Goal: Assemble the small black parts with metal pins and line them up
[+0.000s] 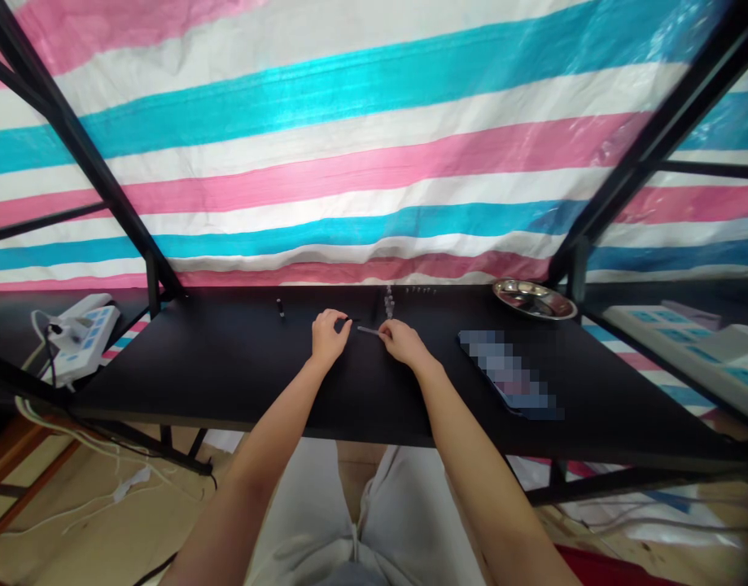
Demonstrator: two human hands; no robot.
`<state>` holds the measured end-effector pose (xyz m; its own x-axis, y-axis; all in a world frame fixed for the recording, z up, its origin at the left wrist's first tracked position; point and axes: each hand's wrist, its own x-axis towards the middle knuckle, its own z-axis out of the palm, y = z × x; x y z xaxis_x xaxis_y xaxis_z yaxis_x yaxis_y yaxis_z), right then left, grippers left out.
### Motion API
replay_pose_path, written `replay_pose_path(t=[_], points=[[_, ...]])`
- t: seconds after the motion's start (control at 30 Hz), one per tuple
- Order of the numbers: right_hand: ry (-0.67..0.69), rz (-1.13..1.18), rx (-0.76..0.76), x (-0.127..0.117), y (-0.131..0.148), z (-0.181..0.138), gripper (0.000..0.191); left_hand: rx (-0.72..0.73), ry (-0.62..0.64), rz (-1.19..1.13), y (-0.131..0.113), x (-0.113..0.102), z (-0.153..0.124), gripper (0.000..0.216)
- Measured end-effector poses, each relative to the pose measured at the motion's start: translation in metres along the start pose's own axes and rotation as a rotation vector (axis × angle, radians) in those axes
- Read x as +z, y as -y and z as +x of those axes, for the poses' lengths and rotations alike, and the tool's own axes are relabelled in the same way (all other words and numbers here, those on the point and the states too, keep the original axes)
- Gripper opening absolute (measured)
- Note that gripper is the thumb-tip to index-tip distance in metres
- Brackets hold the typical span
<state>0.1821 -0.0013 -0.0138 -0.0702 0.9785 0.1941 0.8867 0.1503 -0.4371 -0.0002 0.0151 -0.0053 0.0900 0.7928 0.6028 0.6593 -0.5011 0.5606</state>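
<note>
My left hand (330, 335) is over the middle of the black table (227, 366), thumb and forefinger pinched on a small dark slim piece (355, 320). Its exact kind is too small to make out. Just to the right, my right hand (404, 340) pinches one end of a thin, pale, see-through tube (369, 330), which points left toward the dark piece. A narrow gap shows between the two. Beyond my right hand stands a short row of small clear pieces (389, 303). Several tiny clear bits (419, 290) lie along the back edge.
A small black cylinder with a pale band (280, 308) lies left of my hands. At right are a round divided metal plate (535, 299) and a blurred-out flat dark object (508, 374). Black frame posts (157, 273) flank the table; a white power strip (93, 334) sits left.
</note>
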Motion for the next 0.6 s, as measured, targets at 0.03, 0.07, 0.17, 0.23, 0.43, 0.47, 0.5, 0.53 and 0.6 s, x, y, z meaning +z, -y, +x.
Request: replay_pose_path(t=[0.03,0.07,0.17,0.23,0.43,0.47,0.5,0.53,0.6], points=[[-0.004,0.013,0.006,0.0006,-0.0005,0.0004,0.008,-0.017,0.002,0.004,0.0002,-0.0001,0.0001,0.006],[-0.012,0.027,0.013,0.0012,-0.0011,0.0009,0.008,-0.033,0.003,0.007,0.0003,-0.0002,0.0003,0.006],[-0.062,0.076,0.025,0.0022,-0.0029,0.0021,0.008,-0.063,0.011,0.004,0.001,-0.0002,0.0009,0.006],[-0.102,0.107,0.021,0.0025,-0.0037,0.0028,0.008,-0.069,0.015,-0.006,0.0017,-0.0001,0.0012,0.006],[-0.154,0.209,-0.033,0.0043,-0.0046,0.0044,0.008,-0.094,-0.001,-0.061,0.0045,0.0012,0.0016,0.007],[-0.159,0.225,-0.041,0.0045,-0.0046,0.0045,0.008,-0.105,-0.009,-0.088,0.005,0.0016,0.002,0.007],[-0.163,0.241,-0.047,0.0046,-0.0046,0.0046,0.008,-0.123,-0.018,-0.13,0.0055,0.0022,0.0025,0.007],[-0.167,0.256,-0.054,0.0046,-0.0044,0.0046,0.008,-0.151,-0.025,-0.188,0.006,0.0028,0.0033,0.008],[-0.178,0.29,-0.076,0.0043,-0.0036,0.0044,0.008,-0.244,-0.032,-0.353,0.0068,0.0039,0.0053,0.012]])
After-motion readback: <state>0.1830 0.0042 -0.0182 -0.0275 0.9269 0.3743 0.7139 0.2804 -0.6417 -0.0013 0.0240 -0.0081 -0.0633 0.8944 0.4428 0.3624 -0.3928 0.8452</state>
